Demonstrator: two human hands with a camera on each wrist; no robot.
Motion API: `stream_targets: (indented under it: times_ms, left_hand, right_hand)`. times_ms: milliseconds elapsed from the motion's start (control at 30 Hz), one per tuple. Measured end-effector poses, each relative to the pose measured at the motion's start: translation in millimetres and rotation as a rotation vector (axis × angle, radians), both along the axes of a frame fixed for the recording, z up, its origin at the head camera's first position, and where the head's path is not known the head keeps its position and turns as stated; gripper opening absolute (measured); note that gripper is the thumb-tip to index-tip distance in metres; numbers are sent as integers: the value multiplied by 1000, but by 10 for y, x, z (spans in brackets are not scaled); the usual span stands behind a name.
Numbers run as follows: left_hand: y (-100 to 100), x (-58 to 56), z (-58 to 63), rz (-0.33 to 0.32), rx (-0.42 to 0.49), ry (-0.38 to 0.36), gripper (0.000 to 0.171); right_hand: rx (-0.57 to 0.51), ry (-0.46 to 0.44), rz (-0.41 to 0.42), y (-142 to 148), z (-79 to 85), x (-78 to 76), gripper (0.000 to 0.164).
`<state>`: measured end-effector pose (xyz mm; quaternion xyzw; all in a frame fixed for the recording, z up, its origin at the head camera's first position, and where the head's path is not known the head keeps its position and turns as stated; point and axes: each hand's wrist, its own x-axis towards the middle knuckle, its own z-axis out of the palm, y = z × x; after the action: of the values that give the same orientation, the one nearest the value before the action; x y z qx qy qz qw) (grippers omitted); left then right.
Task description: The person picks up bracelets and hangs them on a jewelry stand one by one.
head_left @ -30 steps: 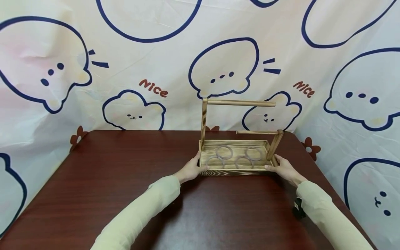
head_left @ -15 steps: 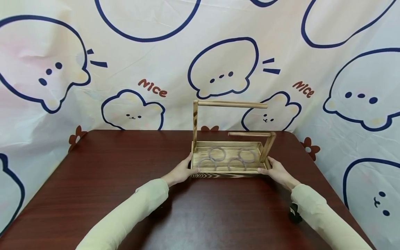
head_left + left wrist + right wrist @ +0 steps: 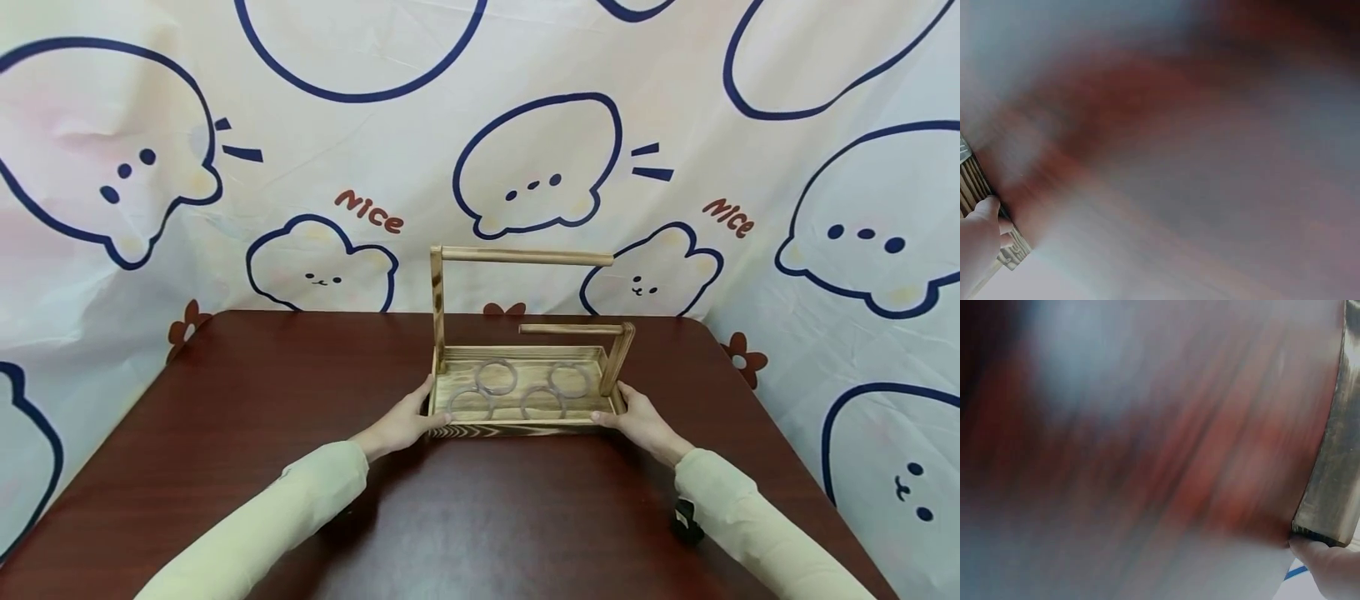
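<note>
Toward far edge of desk (image 3: 322,383): tray (image 3: 517,431), left hand (image 3: 401,423) gripping near left corner, right hand (image 3: 641,421) near right, likely for balance, sparing rods (image 3: 528,256) any strain.

From my end I see a red-brown table (image 3: 517,508), glossy (a pale sheen sits on its near part), and toward its far edge a wooden tray (image 3: 525,430), resting on it or just above; I can't tell which.
</note>
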<state>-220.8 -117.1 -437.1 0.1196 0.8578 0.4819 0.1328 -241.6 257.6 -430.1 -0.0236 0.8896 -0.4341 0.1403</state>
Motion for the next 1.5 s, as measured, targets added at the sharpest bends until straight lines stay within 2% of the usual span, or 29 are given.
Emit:
stream_targets:
  times_ms: [133,533,1167,1500]
  left_hand:
    - [-86,64,13,-5,-5,-13,83]
    - [-296,220,33,-20,-18,-13,83]
    - [-477,300,23,-22,-16,0,84]
    - [-525,340,25,-27,-15,1,84]
  right_hand:
    - [-4,-5,2,-75,-17,47,89]
    - [-21,58,2,-269,-30,194,84]
    - [-47,61,-1,-428,-26,315,86]
    - [9,78,-14,-464,-26,399,89]
